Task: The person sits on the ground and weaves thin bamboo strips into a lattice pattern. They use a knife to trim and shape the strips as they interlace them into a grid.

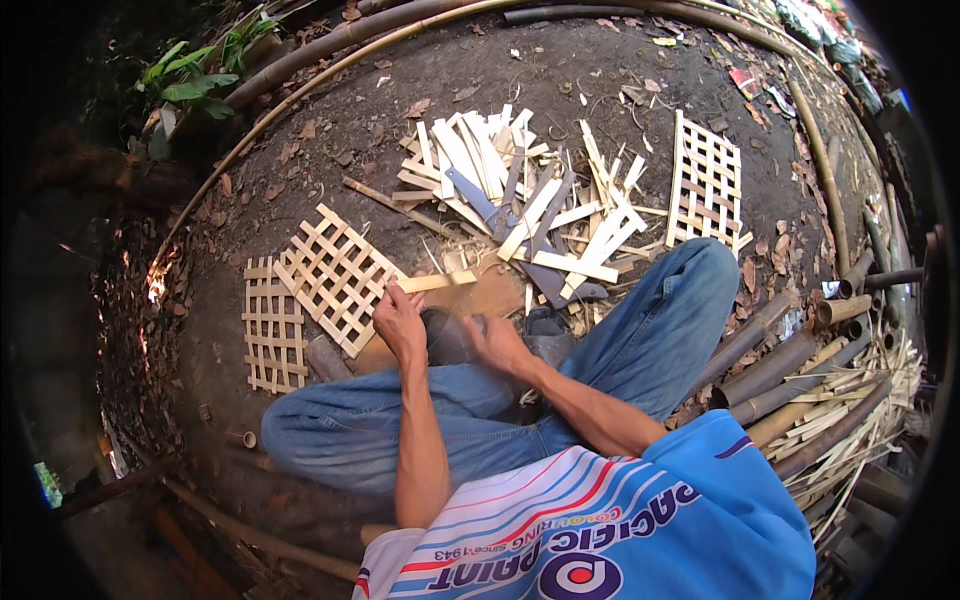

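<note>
My left hand (402, 318) is closed, thumb and fingers pinching one end of a flat pale bamboo strip (440, 281). The strip points away to the right, over a brown board (503, 284) on the ground. Just right of it, my right hand (497, 345) hovers low between my legs, its fingers smeared by motion; whether it holds anything is unclear. Beside my left hand lies a woven bamboo lattice (340, 275), partly overlapping a second lattice (273, 325). Beyond the board is a loose heap of cut bamboo strips (470, 150) with a blue-grey saw blade (472, 192) among them.
A third lattice (705, 185) lies beyond my right knee (700, 275). Bamboo poles (770, 365) and thin shavings (860, 400) are piled at the right. A long curved pole (250, 130) borders the leaf-strewn dirt, with green plants (195, 80) at the far left.
</note>
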### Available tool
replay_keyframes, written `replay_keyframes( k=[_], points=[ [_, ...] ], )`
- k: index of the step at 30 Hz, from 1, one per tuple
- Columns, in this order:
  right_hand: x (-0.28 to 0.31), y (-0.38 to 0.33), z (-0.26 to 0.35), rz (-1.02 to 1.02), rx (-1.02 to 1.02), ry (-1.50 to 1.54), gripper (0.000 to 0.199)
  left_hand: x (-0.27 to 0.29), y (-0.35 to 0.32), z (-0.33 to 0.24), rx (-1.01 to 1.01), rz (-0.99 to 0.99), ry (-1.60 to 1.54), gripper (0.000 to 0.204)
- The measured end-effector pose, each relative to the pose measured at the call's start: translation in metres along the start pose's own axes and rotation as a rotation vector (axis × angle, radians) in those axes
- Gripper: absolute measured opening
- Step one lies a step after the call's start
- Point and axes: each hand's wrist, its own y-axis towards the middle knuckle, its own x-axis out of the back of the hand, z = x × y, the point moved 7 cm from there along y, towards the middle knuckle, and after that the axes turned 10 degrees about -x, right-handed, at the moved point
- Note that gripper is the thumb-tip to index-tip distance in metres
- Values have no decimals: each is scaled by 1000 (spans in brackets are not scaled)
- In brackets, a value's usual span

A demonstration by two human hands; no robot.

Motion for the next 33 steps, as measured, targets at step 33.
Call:
replay_keyframes(
  k=[33],
  points=[
    [-4, 17, -68, -36, -317, -73, 64, -19, -5, -54, -615, 37, 568, 42]
  ],
)
